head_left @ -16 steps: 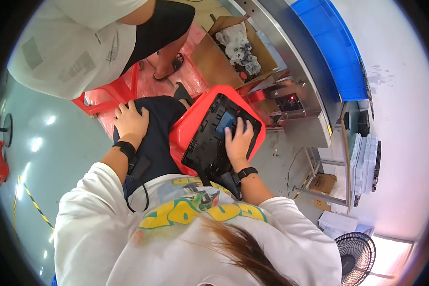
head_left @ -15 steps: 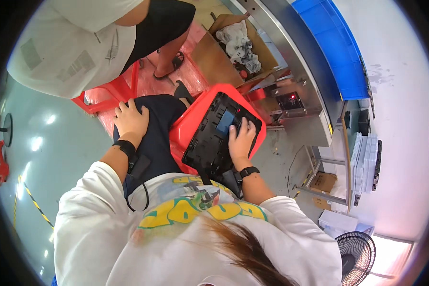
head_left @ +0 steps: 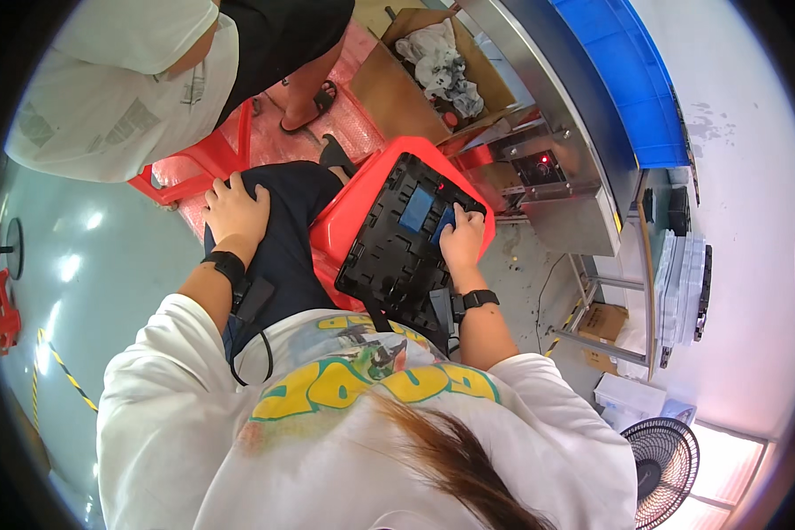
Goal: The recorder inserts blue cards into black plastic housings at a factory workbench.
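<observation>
Just right of centre, the right hand (head_left: 462,238) seems to adjust a blue piece (head_left: 443,224), grip unclear; precision seems needed next. The left hand (head_left: 238,215) rests, fingers apart.

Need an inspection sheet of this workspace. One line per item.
Surface: red stool, black tray lying on it.
Job's things: black tray with a blue piece set in it; second blue piece at the right hand.
Clutter: open cardboard box with crumpled bag.
Hands: left hand rests on the trouser leg; right fingers at the second blue piece, grip unclear.
Cables: thin dark cord on the floor.
Surroundings: another person upper left; fan lower right; blue bin upper right.
</observation>
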